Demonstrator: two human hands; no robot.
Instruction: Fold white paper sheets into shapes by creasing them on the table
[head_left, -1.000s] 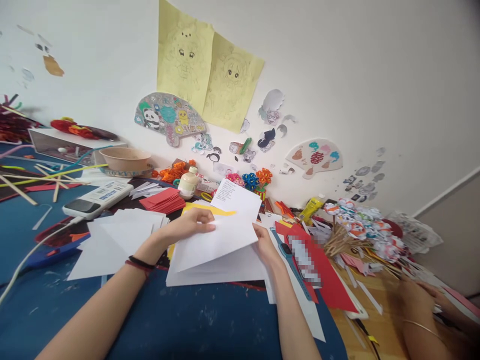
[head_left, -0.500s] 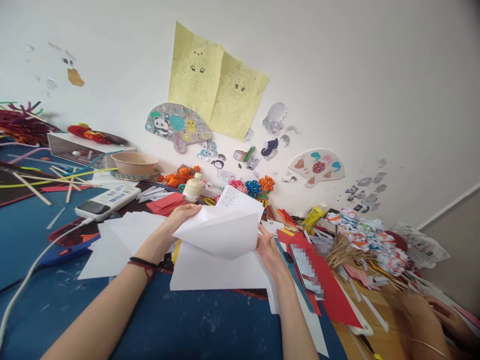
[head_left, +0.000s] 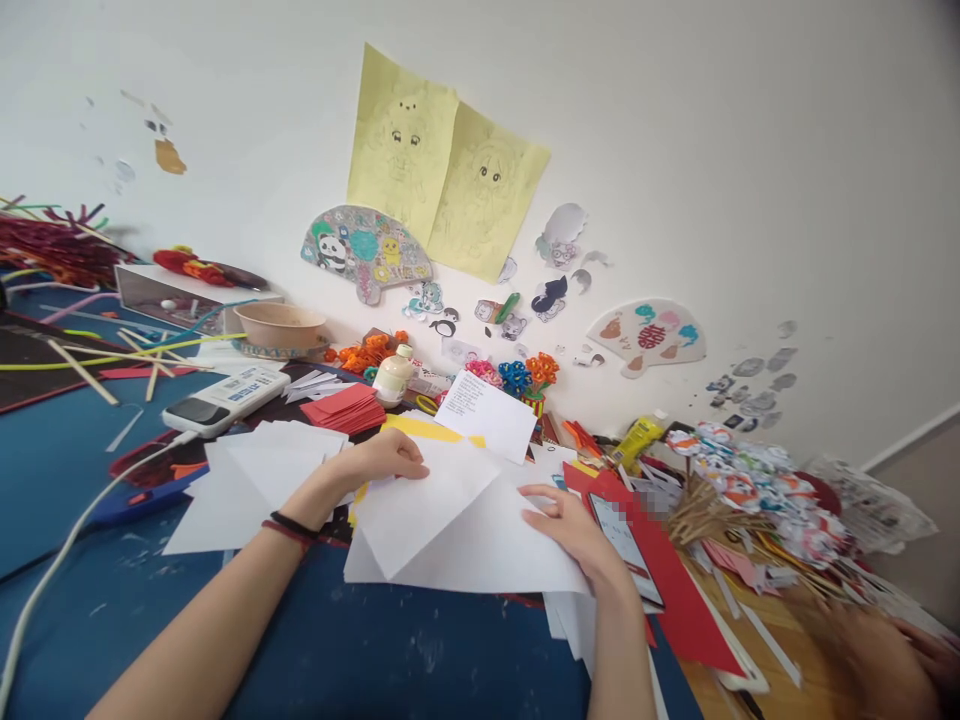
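My left hand (head_left: 386, 457) pinches the upper edge of a white paper sheet (head_left: 420, 505), which lies at a slant over a larger white sheet (head_left: 525, 550). Over the right part of the larger sheet is my right hand (head_left: 562, 520), its fingers apart and the fingertips at the paper. Yellow paper (head_left: 420, 428) shows behind the sheets. A white card with printed lines (head_left: 495, 415) leans at the back. More white sheets (head_left: 262, 480) lie to the left of my left wrist.
Red paper slips (head_left: 345, 408), a glue bottle (head_left: 394, 375) and a white device with a cable (head_left: 225, 400) are at the back left. A phone (head_left: 626, 545) on red paper lies right. Another person's blurred hand (head_left: 885, 650) is at the lower right.
The folded white paper has come down and lies flatter on the larger sheet. My left hand has moved lower, and my right hand has turned palm down over the paper.
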